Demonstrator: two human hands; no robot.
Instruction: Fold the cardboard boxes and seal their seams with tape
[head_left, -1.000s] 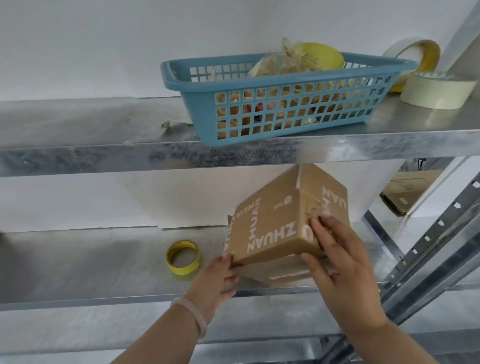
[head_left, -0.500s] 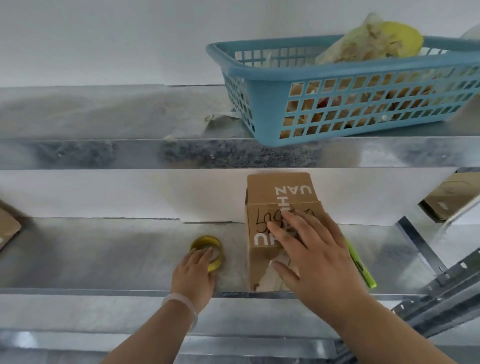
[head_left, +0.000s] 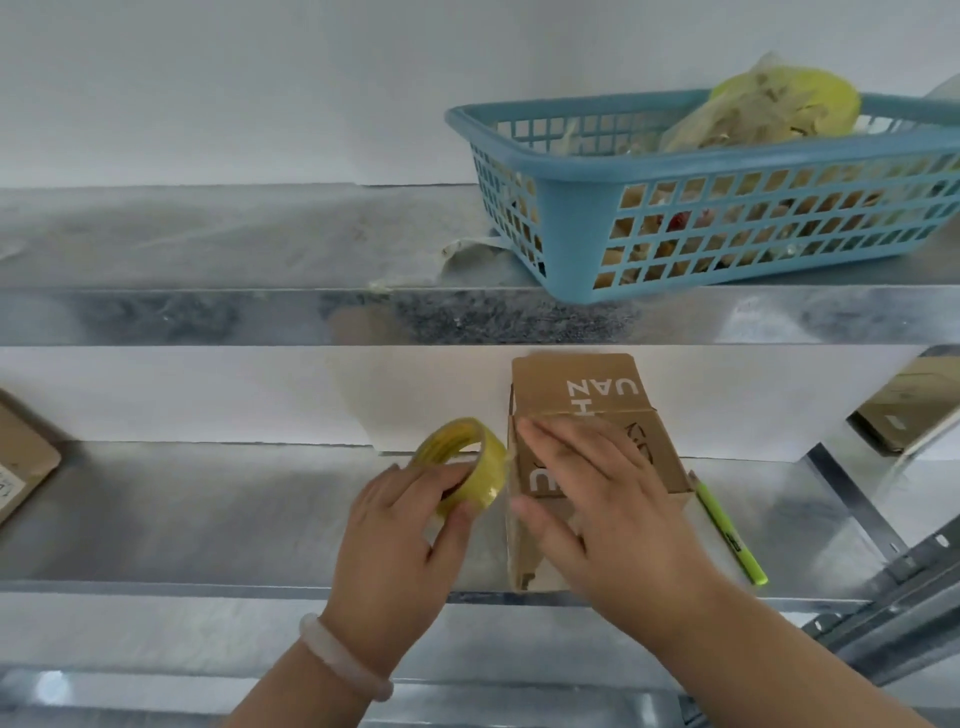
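1. The cardboard box (head_left: 576, 387) stood on the lower shelf (head_left: 208, 509), close to its front edge and right of the middle. Its rear flap stood up against the white wall and carried white printed letters.
2. The right hand (head_left: 608, 514) lay flat on the box's top. Its fingers (head_left: 550, 441) were straight and spread across the folded flaps, and the thumb reached down over the front face. It gripped nothing.
3. The left hand (head_left: 400, 525) held the yellow tape roll (head_left: 491, 470). Its fingers and thumb were curled round the lower part of the ring.
4. The roll was tilted, with its open side turned up and to the left. It sat just beside the box's left face, and whether it touched the box or the shelf could not be told.
5. A pale bracelet (head_left: 343, 660) circled the left wrist.
6. A green marker pen (head_left: 727, 530) lay on the lower shelf just right of the box, running toward the front edge.
7. A flat piece of cardboard (head_left: 21, 467) lay at the shelf's left end.
8. On the upper shelf (head_left: 260, 234), toward its right end, stood a blue plastic basket (head_left: 727, 169) with a yellow bag (head_left: 779, 104) showing above its rim.
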